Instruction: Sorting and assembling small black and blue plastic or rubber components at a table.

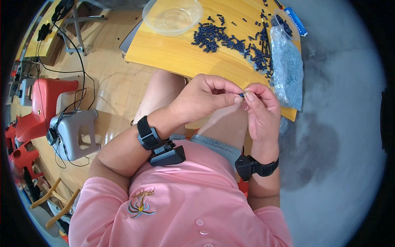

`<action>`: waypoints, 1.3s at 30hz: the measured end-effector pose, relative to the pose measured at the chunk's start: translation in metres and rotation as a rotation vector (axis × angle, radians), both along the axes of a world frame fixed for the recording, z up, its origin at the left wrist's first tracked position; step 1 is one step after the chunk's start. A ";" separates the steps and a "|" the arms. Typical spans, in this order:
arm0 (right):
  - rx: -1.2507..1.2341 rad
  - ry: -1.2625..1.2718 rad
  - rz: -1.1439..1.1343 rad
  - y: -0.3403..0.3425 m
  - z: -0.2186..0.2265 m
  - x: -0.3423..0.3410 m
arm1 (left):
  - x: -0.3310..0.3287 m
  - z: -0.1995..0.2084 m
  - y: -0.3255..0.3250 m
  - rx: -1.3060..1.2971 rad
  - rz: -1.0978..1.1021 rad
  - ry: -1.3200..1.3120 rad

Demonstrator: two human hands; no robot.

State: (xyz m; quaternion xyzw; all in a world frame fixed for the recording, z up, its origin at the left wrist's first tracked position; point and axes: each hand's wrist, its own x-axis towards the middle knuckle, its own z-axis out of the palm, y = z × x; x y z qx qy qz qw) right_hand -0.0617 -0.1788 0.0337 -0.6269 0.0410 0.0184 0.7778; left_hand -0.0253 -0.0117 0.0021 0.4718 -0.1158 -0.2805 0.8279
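My left hand (pixel 205 98) and my right hand (pixel 264 110) meet in front of the table edge, above my lap. Their thumbs and forefingers pinch a small dark plastic piece (pixel 242 95) between them, mostly covered by the fingertips. On the yellow wooden table (pixel 164 49) lies a loose heap of small dark plastic pieces (pixel 207 37), trailing off to the right. A clear plastic bag (pixel 288 68) full of small, pale bluish parts rests at the table's right side, just beyond my right hand.
A clear round bowl (pixel 153 22) stands at the table's far left. At the far right, a small tub holds more dark pieces (pixel 284 24), beside a blue-and-white packet (pixel 296 21). Red (pixel 49 99) and grey stools (pixel 76 133) with trailing cables occupy the floor at left.
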 end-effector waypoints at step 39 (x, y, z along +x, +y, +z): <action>0.023 -0.033 -0.059 0.015 -0.012 0.006 | 0.001 -0.014 0.004 -0.260 0.036 0.439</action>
